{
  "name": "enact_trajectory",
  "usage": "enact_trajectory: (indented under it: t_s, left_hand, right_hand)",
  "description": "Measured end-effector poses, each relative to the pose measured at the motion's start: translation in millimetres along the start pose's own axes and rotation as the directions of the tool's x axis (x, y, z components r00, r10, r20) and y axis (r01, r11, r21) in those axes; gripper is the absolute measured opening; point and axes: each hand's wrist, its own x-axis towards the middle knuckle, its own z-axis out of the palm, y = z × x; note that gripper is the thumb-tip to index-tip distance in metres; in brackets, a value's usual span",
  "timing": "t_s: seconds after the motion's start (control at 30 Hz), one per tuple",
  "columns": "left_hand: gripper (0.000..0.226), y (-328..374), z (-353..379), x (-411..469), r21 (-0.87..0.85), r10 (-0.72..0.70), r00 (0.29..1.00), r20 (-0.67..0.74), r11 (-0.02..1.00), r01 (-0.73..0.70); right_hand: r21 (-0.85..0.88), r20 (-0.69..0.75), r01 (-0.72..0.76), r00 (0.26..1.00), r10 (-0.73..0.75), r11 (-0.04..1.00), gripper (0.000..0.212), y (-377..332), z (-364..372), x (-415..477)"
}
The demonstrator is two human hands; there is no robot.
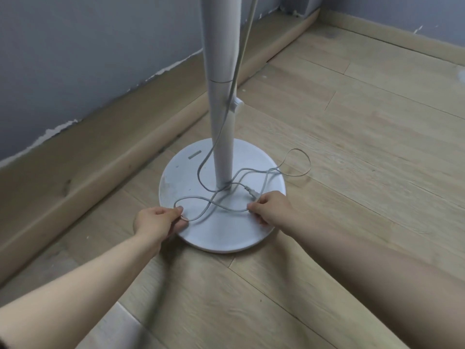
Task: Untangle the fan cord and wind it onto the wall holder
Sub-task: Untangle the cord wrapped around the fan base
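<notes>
A white standing fan has a round base (196, 170) on the floor and a tall pole (221, 122). Its grey cord (214, 202) runs down the pole, wraps around the pole's foot and lies in tangled loops across the base, with one loop spilling onto the floor at the right. The plug (251, 192) rests on the base near my right hand. My left hand (158, 220) pinches a loop of cord at the base's front left edge. My right hand (270, 206) pinches the cord at the front right. No wall holder is in view.
A small white clip or switch (236, 104) sits on the pole where the cord passes. A wooden skirting board (100, 152) runs along the grey wall on the left and far side. Light wood flooring (352, 147) spreads to the right and front.
</notes>
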Motion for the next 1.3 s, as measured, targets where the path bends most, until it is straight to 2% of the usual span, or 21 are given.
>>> enact_trajectory:
  t_s: [0.07, 0.17, 0.27, 0.33, 0.37, 0.4, 0.5, 0.6, 0.67, 0.77, 0.87, 0.93, 1.0, 1.07, 1.23, 1.3]
  left_hand:
    - [0.013, 0.5, -2.7, 7.1, 0.004, -0.019, 1.0, -0.021, 1.0, 0.019]
    - [0.015, 1.9, -6.4, 14.1, 0.031, -0.014, 0.999, -0.038, 0.999, 0.015]
    - [0.014, 2.3, -8.3, 16.7, 0.078, 0.002, 0.999, -0.037, 0.997, 0.001]
    - [0.017, 1.3, -8.1, 16.5, 0.133, 0.028, 0.999, -0.031, 0.991, -0.024]
    - [0.022, 0.5, -8.0, 16.0, 0.178, 0.051, 0.998, -0.033, 0.983, -0.044]
    - [0.027, -0.2, -7.5, 15.6, 0.236, 0.077, 0.996, -0.047, 0.97, -0.064]
    - [0.046, 0.1, -6.6, 16.4, 0.396, 0.131, 0.981, -0.145, 0.916, -0.064]
    - [0.078, 3.3, -6.3, 20.8, 0.437, 0.172, 0.972, -0.16, 0.895, -0.087]
    - [0.092, 8.5, -5.9, 25.3, 0.401, 0.152, 0.985, -0.085, 0.91, -0.106]
    - [0.095, 15.3, -8.1, 29.2, 0.374, 0.098, 0.993, 0.067, 0.92, -0.116]
    - [0.089, 16.2, -7.4, 31.2, 0.352, 0.063, 0.993, 0.095, 0.931, -0.093]
    - [0.081, 14.4, -3.9, 33.7, 0.371, 0.073, 0.996, 0.056, 0.924, -0.088]
    - [0.092, 15.0, -0.2, 35.2, 0.352, 0.046, 0.999, -0.004, 0.935, -0.042]
    - [0.101, 16.7, 4.2, 36.3, 0.299, 0.005, 0.999, -0.049, 0.954, 0.01]
    - [0.1, 16.3, 10.2, 42.1, 0.209, -0.031, 0.989, -0.141, 0.976, 0.06]
    - [0.104, 16.5, 9.3, 41.8, 0.172, -0.048, 0.989, -0.142, 0.982, 0.072]
  right_hand:
    - [-0.072, -0.095, -0.034, 0.995, 0.027, 0.997, 0.036, 4.5, -1.8, 3.0]
    - [-0.012, -0.195, -0.09, 0.977, 0.086, 0.996, 0.053, 16.1, -10.9, 2.0]
    - [-0.032, -0.329, -0.12, 0.939, 0.103, 0.992, 0.07, 28.9, -22.5, 1.5]
    - [0.04, -0.316, -0.18, 0.931, 0.184, 0.983, 0.102, 33.3, -28.0, 3.8]
    - [0.104, -0.262, -0.192, 0.941, 0.213, 0.976, 0.111, 34.4, -29.1, 6.3]
    - [0.149, -0.212, -0.172, 0.956, 0.202, 0.974, 0.109, 33.9, -29.6, 8.1]
    - [0.222, -0.121, -0.07, 0.988, 0.099, 0.973, 0.081, 22.7, -24.1, 9.5]
    - [0.282, -0.124, -0.056, 0.988, 0.094, 0.958, 0.096, 24.7, -17.5, 23.3]
    - [0.351, -0.111, -0.058, 0.988, 0.103, 0.935, 0.093, 26.5, -16.0, 31.6]
    - [0.403, -0.131, -0.086, 0.98, 0.151, 0.911, 0.097, 30.2, -13.2, 42.0]
    - [0.411, -0.178, -0.118, 0.962, 0.207, 0.904, 0.114, 45.1, -4.1, 62.6]
    - [0.407, -0.206, -0.134, 0.95, 0.234, 0.903, 0.124, 42.8, -1.3, 64.9]
    - [0.383, -0.239, -0.135, 0.941, 0.239, 0.914, 0.129, 27.7, -0.2, 52.8]
    - [0.373, -0.265, -0.129, 0.934, 0.239, 0.919, 0.126, 20.9, 2.4, 48.3]
    - [0.422, -0.314, -0.129, 0.908, 0.278, 0.897, 0.12, 18.0, 7.1, 48.6]
    - [0.438, -0.335, -0.119, 0.898, 0.284, 0.891, 0.11, 17.5, 6.7, 49.2]
